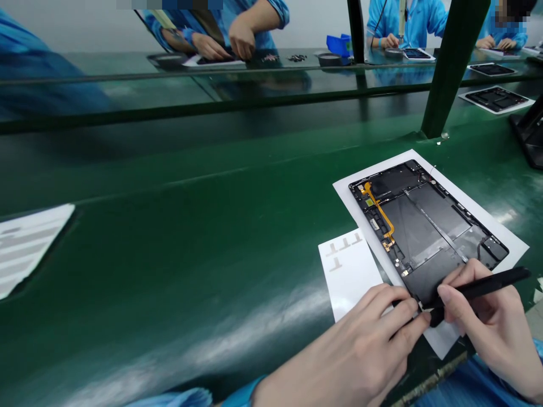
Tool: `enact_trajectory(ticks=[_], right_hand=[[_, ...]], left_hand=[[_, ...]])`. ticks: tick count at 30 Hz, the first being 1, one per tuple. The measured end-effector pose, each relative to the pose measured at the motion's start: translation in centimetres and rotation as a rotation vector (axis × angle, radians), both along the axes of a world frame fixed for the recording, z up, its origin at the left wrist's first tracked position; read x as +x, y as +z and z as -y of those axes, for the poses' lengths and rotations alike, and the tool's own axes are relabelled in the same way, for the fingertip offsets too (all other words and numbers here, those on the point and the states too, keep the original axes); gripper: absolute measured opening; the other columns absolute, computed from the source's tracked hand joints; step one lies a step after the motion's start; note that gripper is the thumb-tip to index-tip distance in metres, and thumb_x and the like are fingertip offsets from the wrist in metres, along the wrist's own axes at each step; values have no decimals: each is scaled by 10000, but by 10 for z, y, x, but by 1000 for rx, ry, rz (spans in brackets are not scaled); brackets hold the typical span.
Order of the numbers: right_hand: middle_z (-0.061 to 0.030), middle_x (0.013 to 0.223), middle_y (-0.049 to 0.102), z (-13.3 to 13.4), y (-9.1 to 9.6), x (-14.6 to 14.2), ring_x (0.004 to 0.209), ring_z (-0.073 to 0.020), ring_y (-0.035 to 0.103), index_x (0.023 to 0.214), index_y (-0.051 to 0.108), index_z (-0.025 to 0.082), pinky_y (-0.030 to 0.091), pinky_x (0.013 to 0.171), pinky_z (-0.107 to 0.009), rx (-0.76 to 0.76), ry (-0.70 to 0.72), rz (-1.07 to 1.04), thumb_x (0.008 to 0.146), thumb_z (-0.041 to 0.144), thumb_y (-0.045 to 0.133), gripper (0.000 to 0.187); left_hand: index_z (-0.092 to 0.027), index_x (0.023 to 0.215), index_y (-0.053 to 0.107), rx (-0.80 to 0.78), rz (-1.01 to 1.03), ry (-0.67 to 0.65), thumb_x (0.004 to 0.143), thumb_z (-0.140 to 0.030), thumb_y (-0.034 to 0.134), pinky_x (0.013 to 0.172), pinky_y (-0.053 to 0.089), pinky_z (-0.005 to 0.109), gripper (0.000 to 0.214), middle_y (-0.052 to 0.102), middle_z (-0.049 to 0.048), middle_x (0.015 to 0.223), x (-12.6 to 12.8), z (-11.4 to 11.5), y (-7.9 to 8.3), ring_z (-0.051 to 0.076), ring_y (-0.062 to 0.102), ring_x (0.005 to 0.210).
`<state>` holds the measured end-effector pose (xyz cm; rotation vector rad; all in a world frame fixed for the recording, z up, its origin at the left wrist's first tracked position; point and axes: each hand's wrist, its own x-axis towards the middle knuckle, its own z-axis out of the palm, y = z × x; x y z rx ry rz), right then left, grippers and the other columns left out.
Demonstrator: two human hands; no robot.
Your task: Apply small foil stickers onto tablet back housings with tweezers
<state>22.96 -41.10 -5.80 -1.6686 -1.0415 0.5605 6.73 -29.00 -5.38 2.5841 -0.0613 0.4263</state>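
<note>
An opened tablet housing (424,226), black inside with an orange flex cable (384,217) along its left side, lies on a white sheet (500,232). My left hand (360,345) is closed at the housing's near corner, its fingertips bent over the edge; what lies beneath them is hidden. Between the thumb and fingers of my right hand (487,316) is a slim black tool that looks like tweezers (496,282). Its tip points at the same corner, right beside my left fingertips. A white card with grey T-shaped stickers (345,265) lies partly under my left hand.
At the left edge of the green bench (190,271) lies a sheet with grey strips (31,243). A green post (445,73) rises behind the tablet. Another opened tablet (496,99) and a black stand (528,135) are at right. Co-workers in blue sit across, near a blue bin (339,45).
</note>
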Motion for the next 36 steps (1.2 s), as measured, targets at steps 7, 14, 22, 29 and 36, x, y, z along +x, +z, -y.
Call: enact_trajectory(ticks=[7,14,22,29,36], right_hand=[[18,681,525,-1,2,-3,553,-120,491,758,564,212,385,496,-231,-4,-1,26,1001,311,586,263],[24,651,532,-2,-1,0,507,-105,492,735,573,205,390,453,-206,7,-14,89,999,309,598,285],[26,629,544,-4,-1,2,457,-87,497,719,576,200,414,415,-173,39,-7,84,996,298,607,295],[27,600,551,-6,3,5,444,-86,540,716,585,198,439,399,-148,66,26,180,990,259,601,281],[27,613,554,-4,0,3,451,-86,527,727,589,197,440,411,-156,56,-6,118,987,268,608,270]], left_hand=[[-80,1117,617,10,-1,-2,998,-76,422,883,553,349,228,676,120,1011,1,0,2,249,582,1019],[-61,1147,620,45,42,16,1022,-86,397,863,546,337,257,686,121,992,1,1,4,237,581,1003],[-52,1126,629,41,48,15,1025,-85,370,846,541,333,280,678,126,995,1,1,3,244,584,990],[-49,1122,637,52,68,17,1021,-82,401,868,538,339,259,687,125,1007,1,2,3,243,579,1001],[-48,1110,645,45,88,9,1032,-91,383,869,539,337,276,685,119,978,1,3,0,238,583,982]])
